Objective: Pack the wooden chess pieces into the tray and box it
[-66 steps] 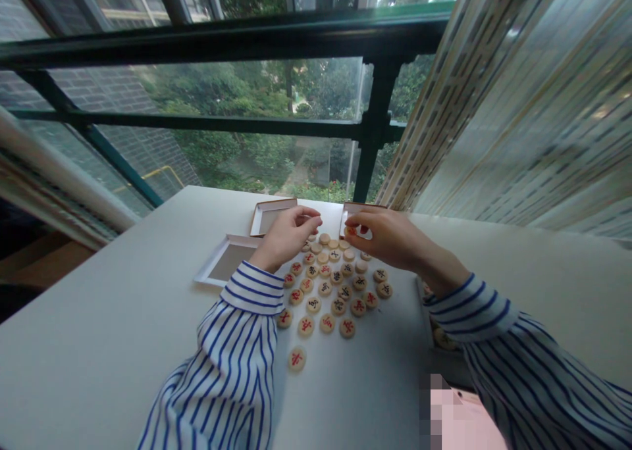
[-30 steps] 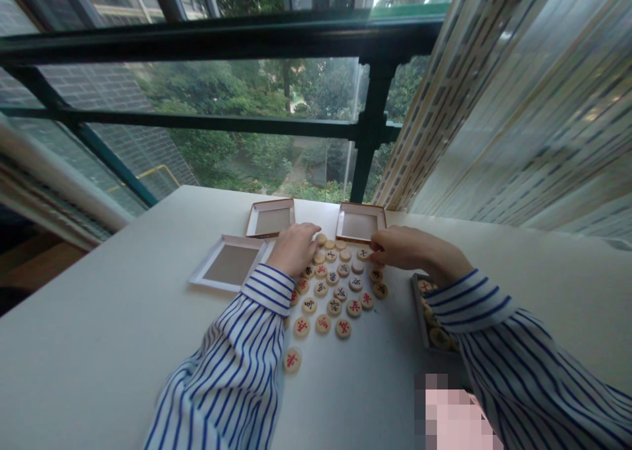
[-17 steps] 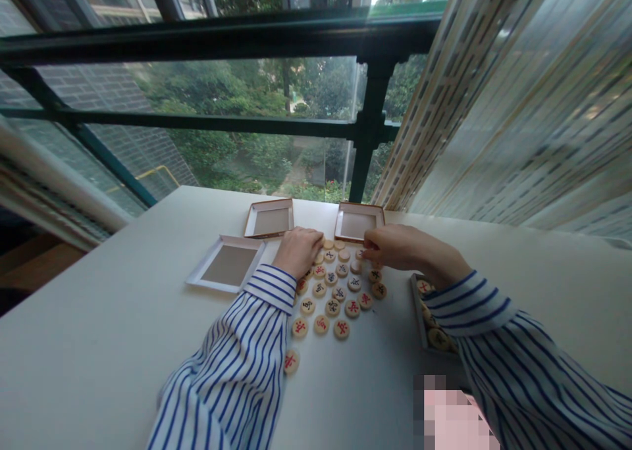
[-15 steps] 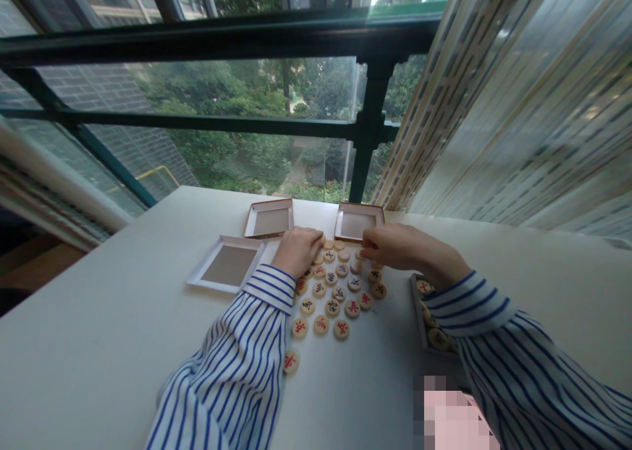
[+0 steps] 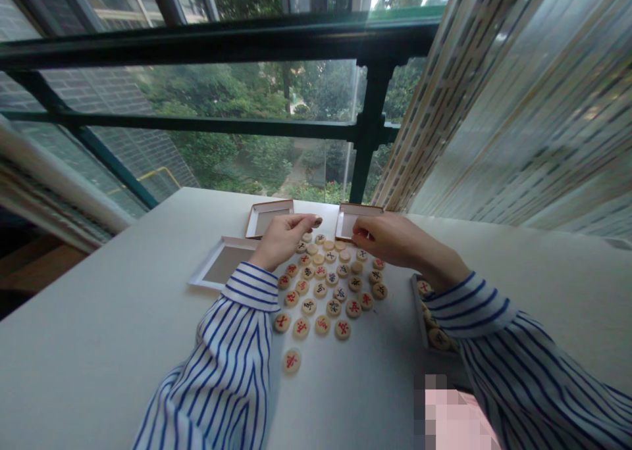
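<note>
Between the thumb and fingertips of my left hand [image 5: 284, 238] is a Chinese chess piece [image 5: 317, 222], lifted above the others and tilted. Many round wooden pieces [image 5: 334, 306] lie spread on the table below and between my hands, some showing red characters, some black, a few blank. My right hand [image 5: 390, 239] is closed with curled fingers over the far right of the pieces, in front of a shallow box [image 5: 345, 225]. What its fingers hold, if anything, is hidden.
A second shallow box [image 5: 254, 221] sits behind my left hand, with a white-rimmed tray [image 5: 197, 277] nearer on the left. Under my right forearm is a grey box [image 5: 419, 312] containing more pieces. The white table [image 5: 113, 318] ends at a window with a green railing [image 5: 222, 122].
My left hand has risen off the pieces with a Chinese chess piece pinched in it, uncovering those beneath. My right hand has shifted slightly left and away from me.
</note>
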A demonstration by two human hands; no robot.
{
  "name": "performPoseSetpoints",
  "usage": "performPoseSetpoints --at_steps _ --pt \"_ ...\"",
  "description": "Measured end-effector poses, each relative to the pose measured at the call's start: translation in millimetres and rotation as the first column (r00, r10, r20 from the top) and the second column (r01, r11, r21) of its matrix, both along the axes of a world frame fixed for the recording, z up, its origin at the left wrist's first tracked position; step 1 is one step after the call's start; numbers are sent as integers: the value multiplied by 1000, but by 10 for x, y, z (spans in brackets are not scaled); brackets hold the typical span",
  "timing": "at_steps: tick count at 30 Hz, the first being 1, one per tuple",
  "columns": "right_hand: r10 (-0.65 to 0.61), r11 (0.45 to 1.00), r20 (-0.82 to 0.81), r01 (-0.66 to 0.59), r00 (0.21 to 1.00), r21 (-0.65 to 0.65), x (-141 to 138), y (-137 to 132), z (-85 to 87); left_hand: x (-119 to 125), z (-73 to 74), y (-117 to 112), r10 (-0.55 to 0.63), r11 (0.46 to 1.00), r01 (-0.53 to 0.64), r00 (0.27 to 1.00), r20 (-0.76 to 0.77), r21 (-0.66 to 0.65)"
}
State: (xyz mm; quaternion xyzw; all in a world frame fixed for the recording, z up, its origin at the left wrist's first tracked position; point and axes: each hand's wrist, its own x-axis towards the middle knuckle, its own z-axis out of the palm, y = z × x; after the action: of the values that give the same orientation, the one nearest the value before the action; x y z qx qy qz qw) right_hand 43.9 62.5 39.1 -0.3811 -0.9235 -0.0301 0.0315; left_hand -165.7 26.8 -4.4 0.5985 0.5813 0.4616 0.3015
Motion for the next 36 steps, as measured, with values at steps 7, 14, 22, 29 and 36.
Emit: performPoseSetpoints --at_steps 7,14,22,29,36 --pt "51 998 -162 -46 985 33 -19 -22 14 32 74 -31 -46 998 52 992 117 -45" --pt "104 995 -320 -99 942 32 -50 -57 30 49 92 -44 -98 990 118 972 216 -78" --pt "142 989 -431 -150 891 14 -77 -73 8 174 187 -99 -154 982 174 965 214 -75" --pt "171 984 -443 -175 880 33 -92 -92 36 235 227 -98 -149 988 155 963 226 -11" --pt "202 977 -427 -212 882 24 -101 -108 54 196 266 -124 -186 976 205 962 197 -78"
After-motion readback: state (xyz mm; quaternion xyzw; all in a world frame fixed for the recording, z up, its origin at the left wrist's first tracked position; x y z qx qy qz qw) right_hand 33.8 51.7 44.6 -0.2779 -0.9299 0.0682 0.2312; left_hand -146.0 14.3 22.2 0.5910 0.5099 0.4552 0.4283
